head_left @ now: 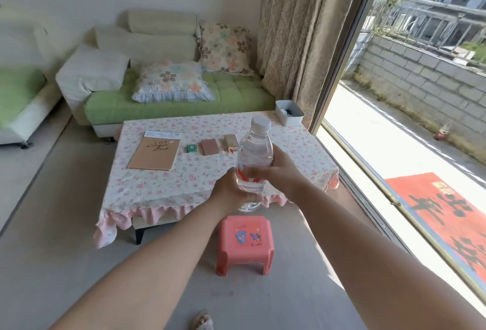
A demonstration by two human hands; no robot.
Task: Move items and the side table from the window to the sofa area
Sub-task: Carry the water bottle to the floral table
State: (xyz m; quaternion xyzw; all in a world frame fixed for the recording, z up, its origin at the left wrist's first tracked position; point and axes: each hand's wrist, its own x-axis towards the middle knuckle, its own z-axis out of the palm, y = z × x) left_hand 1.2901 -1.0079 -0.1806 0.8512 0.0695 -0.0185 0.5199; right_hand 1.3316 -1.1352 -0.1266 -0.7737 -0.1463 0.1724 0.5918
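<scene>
A clear water bottle [254,145] with a white cap is held upright in the air over the near edge of the surface [163,185], right of its middle. The left hand [230,189] grips the bottle's lower part, its fingers [251,198] curled round it; the right hand [280,169] wraps the middle, over the red label. Below the bottle, on the floor just before the near edge, stands a pink stool [244,244] with stickers on top. On the flowered cloth, a brown notebook [155,153] lies toward the left edge, with a green packet [192,148], a brown pad [209,147] and a tan block [231,141] in a row to its right. A white bin [289,112] sits at the far right corner. Beyond the far edge is a green sofa [171,103] with flowered cushions; a curtain [289,40] and the window [394,119] are at the right
</scene>
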